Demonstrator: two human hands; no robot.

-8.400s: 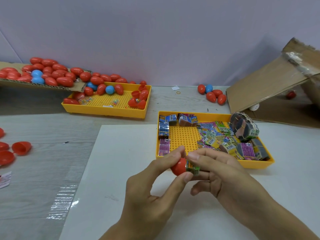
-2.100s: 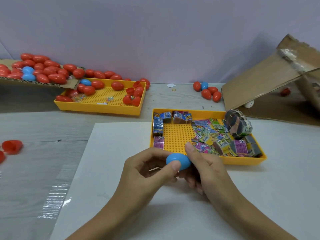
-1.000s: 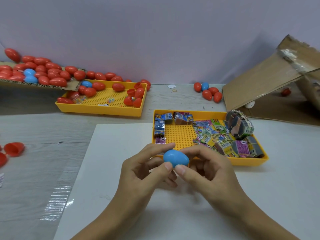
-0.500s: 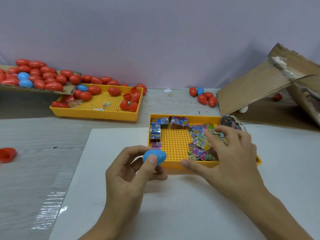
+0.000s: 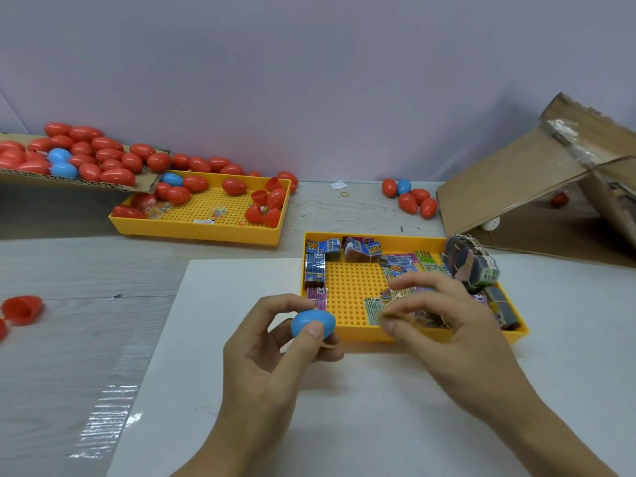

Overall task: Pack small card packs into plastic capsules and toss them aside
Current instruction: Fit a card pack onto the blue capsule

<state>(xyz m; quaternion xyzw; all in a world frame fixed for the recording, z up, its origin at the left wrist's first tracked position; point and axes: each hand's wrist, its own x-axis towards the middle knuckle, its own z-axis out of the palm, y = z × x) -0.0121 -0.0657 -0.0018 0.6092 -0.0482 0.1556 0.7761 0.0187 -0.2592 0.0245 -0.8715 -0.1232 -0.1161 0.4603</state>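
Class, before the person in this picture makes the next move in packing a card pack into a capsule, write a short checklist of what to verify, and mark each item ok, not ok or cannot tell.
1. Left hand grips the blue capsule firmly: ok.
2. Blue capsule is opened, ready to take a pack: not ok; it looks closed.
3. Right hand pinches a card pack: ok, though motion blur hides which pack.
4. Only one pack is pinched: cannot tell.
5. More packs remain in the near yellow tray: ok.
6. Finished capsules lie aside: ok, a small capsule cluster sits by the cardboard flap.
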